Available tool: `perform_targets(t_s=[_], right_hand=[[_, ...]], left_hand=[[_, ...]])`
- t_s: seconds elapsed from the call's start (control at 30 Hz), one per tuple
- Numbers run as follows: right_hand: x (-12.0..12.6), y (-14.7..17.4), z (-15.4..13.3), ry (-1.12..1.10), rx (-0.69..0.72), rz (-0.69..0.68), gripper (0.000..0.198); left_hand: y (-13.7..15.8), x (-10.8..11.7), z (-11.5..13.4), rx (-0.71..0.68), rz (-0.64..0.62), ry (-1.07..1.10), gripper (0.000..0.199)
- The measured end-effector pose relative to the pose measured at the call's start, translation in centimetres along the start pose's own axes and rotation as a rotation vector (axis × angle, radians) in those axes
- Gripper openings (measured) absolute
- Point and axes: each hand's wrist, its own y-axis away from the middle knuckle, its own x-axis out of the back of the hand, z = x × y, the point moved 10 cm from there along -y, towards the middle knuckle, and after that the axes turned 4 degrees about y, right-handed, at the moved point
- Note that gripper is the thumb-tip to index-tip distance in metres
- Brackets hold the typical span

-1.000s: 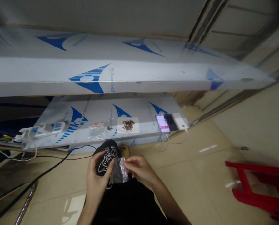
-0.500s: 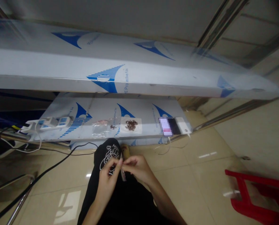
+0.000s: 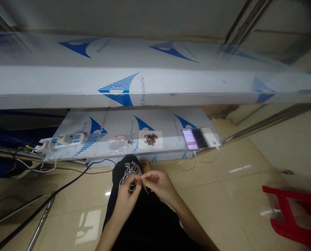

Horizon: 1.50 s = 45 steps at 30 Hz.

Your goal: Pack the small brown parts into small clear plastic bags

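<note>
Over my lap, my left hand and my right hand meet with thumbs and forefingers pinched together. A narrow strip of clear plastic hangs down between them; both hands appear to grip its upper end, which the fingers hide. Whether anything else is in the pinch is too small to tell. Beyond the hands, a pile of small dark brown pieces lies on a white square sheet on the lower shelf. Left of it are clear plastic bags and a few loose brown pieces.
A power strip with plugs and cables is at the shelf's left. A phone and a white power bank with cables lie at its right. Above runs a film-covered upper shelf. A red stool stands at right.
The view has shifted slightly, so the shelf items and hands appear further right. The fingers stay pinched together; the plastic strip hangs at a different slant and shows less.
</note>
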Motion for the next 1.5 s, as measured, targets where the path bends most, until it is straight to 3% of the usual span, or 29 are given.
perform_targets(t_s=[0.2,0.37,0.5,0.8,1.03,1.2,1.5], right_hand=[[0.9,0.0,-2.2,0.146,0.142,0.138,0.015],[1.0,0.5,-3.4,0.396,0.224,0.166,0.012],[1.0,0.7,-3.8,0.475,0.236,0.186,0.013],[1.8,0.5,-3.1,0.461,0.207,0.239,0.012],[2.4,0.7,-3.6,0.543,0.244,0.333,0.007],[1.1,0.3,-3.4,0.604,0.289,0.210,0.013],[-0.3,0.5,-1.0,0.671,0.269,0.135,0.027]], left_hand=[[0.1,-0.6,-0.3,0.018,-0.012,0.000,0.023],[0.3,-0.6,0.4,-0.048,0.019,-0.321,0.022],[0.5,-0.4,1.2,-0.089,0.066,-0.487,0.018],[0.5,0.0,1.8,-0.115,0.135,-0.594,0.014],[-0.1,-0.5,0.9,-0.125,0.105,-0.463,0.014],[-0.2,-0.7,0.9,-0.153,0.073,-0.430,0.016],[-1.3,-0.9,1.8,-0.285,0.120,-0.596,0.011]])
